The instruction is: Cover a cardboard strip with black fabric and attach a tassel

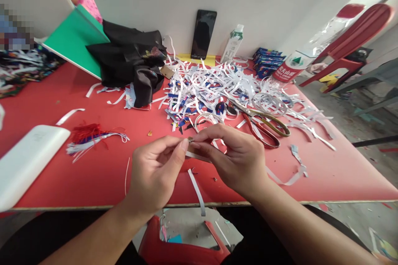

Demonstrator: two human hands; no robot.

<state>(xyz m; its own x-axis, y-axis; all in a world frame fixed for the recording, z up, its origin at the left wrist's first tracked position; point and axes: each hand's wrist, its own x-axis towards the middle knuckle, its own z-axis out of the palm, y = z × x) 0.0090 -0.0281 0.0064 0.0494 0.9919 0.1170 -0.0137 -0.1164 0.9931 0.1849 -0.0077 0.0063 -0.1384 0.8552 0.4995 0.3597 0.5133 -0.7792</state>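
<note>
Both my hands pinch one small piece over the near edge of the red table (326, 174).

My left hand (154, 174) and right hand (234, 159) meet fingertip to fingertip, each closed in a thumb-and-forefinger pinch on a small strip piece (190, 140) too tiny for me to make out; a white paper strip (197, 190) hangs down from between them past the table edge. Left of my hands lie a red tassel (87, 133) and a white flat case (26, 161). Just beyond my right hand rest the scissors (264, 124), blades open, at the edge of the heap of white paper trimmings (214, 85). Farther back sit a black cloth bag (133, 60), a phone (203, 33) leaning on the wall and a small bottle (233, 43).
</note>
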